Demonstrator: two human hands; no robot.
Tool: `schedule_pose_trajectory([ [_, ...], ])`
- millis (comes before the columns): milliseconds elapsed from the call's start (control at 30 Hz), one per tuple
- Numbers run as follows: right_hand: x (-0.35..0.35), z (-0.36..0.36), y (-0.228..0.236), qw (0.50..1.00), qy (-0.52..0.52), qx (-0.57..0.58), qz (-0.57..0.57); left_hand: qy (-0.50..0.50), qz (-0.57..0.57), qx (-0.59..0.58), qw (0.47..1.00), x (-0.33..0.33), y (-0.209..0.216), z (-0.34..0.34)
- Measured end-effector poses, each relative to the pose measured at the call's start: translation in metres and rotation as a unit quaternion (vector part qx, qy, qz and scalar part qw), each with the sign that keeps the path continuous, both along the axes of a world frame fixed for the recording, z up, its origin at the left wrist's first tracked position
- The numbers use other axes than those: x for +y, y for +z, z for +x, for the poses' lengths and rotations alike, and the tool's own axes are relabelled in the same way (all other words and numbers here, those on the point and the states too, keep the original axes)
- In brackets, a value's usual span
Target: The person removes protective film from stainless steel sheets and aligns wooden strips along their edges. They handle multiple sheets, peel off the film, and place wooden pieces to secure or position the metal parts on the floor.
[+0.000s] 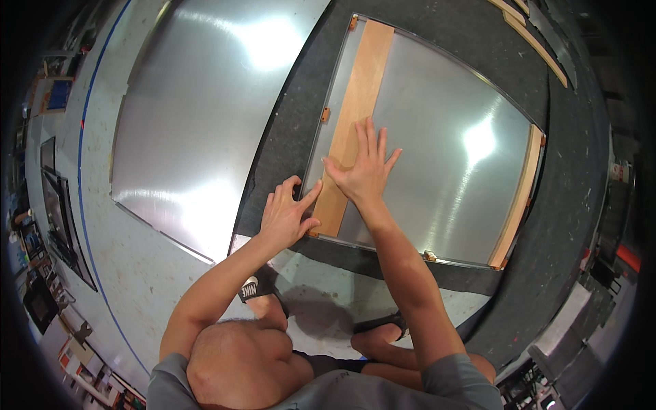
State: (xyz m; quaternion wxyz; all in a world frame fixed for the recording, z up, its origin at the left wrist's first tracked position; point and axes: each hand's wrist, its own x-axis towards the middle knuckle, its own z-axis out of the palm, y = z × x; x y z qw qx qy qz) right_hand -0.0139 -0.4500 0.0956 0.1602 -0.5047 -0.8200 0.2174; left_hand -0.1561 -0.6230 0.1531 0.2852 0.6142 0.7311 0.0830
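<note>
Wood strip (372,68) is laid on metal panel (430,137), near its L side. R hand (365,171) is spread open over the strip; L hand (281,213) is part open by its near end, no grip seen. Strip should prob. be pressed evenly, w/ edge kept straight.

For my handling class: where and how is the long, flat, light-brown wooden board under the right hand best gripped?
Probably near mid-length, from above, thumb on one long edge, fingers on the other. The wooden board lies flat on the silver, rectangular metal panel, so its underside looks out of reach; its ends sit close to the panel's rim.
</note>
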Motion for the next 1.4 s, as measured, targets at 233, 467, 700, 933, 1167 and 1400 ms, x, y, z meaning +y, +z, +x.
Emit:
schedule_pose_trajectory([
  [233,-0.003,-0.004,0.002,1.000,-0.016,0.016,-0.008,0.005,0.004,-0.007,1.000,0.000,-0.001,-0.001],
  [467,-0.005,-0.006,0.000,0.999,-0.027,0.008,0.020,0.003,0.015,0.001,1.000,0.000,-0.001,-0.001],
  [700,-0.007,-0.008,0.000,0.998,-0.034,0.018,0.040,-0.003,0.008,0.007,1.000,0.001,-0.002,-0.002],
  [933,-0.006,-0.010,0.000,0.999,-0.037,0.027,0.028,0.005,0.000,0.007,1.000,0.003,0.000,-0.001],
  [1167,-0.010,-0.011,-0.002,0.998,-0.044,0.021,0.027,0.001,0.011,0.009,1.000,0.002,-0.002,-0.001],
  [1400,-0.014,-0.015,0.003,0.998,-0.055,0.008,-0.003,-0.004,-0.011,0.013,1.000,0.001,0.001,0.001],
])
